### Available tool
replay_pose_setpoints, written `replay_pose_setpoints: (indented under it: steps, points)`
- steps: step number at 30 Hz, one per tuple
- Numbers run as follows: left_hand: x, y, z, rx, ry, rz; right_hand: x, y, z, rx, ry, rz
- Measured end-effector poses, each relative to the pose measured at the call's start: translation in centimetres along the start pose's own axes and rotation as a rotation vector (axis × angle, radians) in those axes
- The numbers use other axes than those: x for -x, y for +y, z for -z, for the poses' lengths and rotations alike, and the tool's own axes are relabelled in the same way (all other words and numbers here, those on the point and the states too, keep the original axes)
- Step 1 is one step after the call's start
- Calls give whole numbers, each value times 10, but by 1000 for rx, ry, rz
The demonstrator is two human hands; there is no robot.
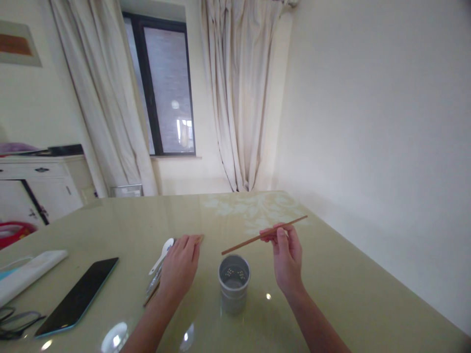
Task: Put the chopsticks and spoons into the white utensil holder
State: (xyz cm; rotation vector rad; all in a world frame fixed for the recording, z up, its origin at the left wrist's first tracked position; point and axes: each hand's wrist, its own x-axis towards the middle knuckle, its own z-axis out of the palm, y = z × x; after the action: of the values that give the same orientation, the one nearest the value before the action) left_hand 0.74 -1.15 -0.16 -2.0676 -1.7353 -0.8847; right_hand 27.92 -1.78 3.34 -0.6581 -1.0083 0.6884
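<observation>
One chopstick raised near one cup.

The right hand pinches the chopstick on a slant, its lower end near the rim of the cup, which stands upright on the table between both hands. The left hand lies over one white spoon, some metal cutlery too covered to count, and a brown stick; whether it grips any, I cannot tell. Farther left lie one black device and one pair of glasses.

Brown chopstick, grey cup
</observation>
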Motion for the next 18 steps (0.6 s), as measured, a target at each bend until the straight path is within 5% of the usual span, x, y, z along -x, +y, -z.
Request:
replay_pose_setpoints:
  steps: [6,11,18]
  points:
    - [2,-16,-16,-235,-374,126,13,6,-4,247,-218,-2]
    - [4,-16,-20,-216,-419,168,24,12,-10,418,-338,0]
    - [3,-19,-14,-179,-456,222,24,16,-12,442,-334,-98]
